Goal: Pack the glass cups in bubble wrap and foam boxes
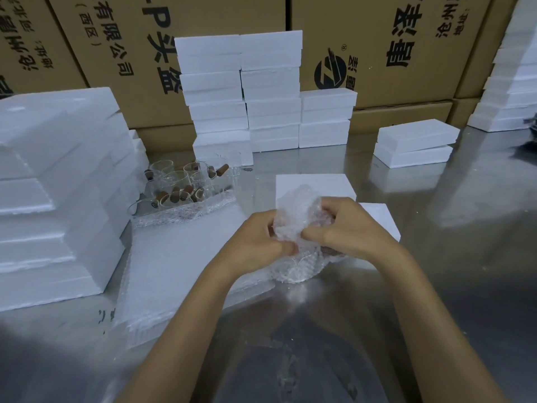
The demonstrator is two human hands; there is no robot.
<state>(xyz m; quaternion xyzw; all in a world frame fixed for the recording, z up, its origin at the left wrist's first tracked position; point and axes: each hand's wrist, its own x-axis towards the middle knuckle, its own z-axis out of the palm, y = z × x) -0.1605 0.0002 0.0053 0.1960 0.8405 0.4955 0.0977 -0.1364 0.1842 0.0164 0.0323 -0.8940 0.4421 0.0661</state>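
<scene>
My left hand (261, 242) and my right hand (345, 228) both grip a bundle of bubble wrap (299, 257) held just above the steel table (436, 286). A glass cup shows through the wrap's lower part. Right behind the bundle lies an open foam box (313, 184), with a second foam piece (380, 216) partly hidden by my right hand. A stack of flat bubble wrap sheets (174, 271) lies left of my hands. Several glass cups with brown wooden handles (186, 184) stand grouped at the far end of those sheets.
Tall stacks of white foam boxes (241, 97) stand at the back centre, more (58, 184) at the left and at the right edge (511, 91). Two foam boxes (415, 146) lie at back right. Printed cardboard cartons (377, 39) form the back wall.
</scene>
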